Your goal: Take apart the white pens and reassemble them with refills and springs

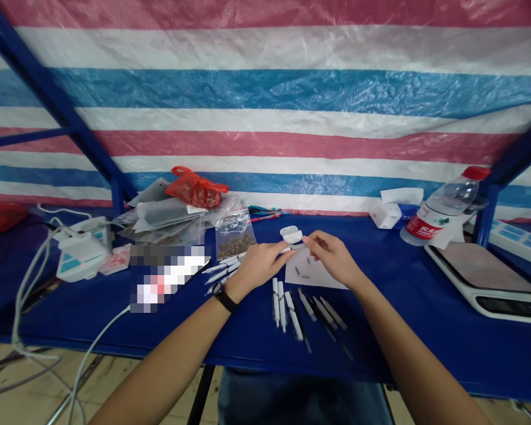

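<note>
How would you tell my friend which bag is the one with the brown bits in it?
On the blue table, find the left hand with the black watch. Just behind it sits a small clear bag. It is the only bag full of brown bits, unlike the red bag and the shiny packets beside it.

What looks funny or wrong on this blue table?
The blocky, blurred patch on the blue table, just left of the person's left hand, looks strange: it hides whatever lies there, so I cannot tell what it is. The white cable also droops untidily over the table edge.
</note>
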Demonstrator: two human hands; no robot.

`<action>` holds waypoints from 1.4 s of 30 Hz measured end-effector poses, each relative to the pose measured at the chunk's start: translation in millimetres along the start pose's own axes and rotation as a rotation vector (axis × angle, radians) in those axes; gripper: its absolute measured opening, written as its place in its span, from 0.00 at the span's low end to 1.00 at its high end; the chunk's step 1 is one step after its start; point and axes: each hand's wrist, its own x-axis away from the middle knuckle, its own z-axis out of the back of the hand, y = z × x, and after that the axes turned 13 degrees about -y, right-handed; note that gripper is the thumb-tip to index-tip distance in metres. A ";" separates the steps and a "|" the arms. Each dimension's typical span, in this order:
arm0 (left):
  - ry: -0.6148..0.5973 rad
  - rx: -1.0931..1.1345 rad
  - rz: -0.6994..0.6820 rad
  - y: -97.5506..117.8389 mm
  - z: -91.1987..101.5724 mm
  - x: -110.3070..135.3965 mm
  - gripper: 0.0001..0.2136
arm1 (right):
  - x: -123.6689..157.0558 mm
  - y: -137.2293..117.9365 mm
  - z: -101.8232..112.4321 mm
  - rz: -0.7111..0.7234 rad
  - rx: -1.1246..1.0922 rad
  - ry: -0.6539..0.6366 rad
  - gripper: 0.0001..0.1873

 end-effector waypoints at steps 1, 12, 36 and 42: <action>0.006 0.004 0.001 -1.1 -0.1 -0.2 0.16 | 0.0 0.2 0.0 0.028 -0.012 -0.014 0.26; 0.071 -0.078 -0.081 -9.1 -4.9 -2.4 0.18 | 0.7 -2.3 2.3 0.035 0.085 0.015 0.33; 0.076 -0.135 -0.105 -6.2 -10.5 -4.5 0.20 | -1.5 5.2 1.7 -0.080 0.118 0.036 0.38; 0.102 -0.069 -0.084 -9.2 -6.1 -3.9 0.17 | 0.7 5.1 5.9 0.087 0.005 -0.071 0.25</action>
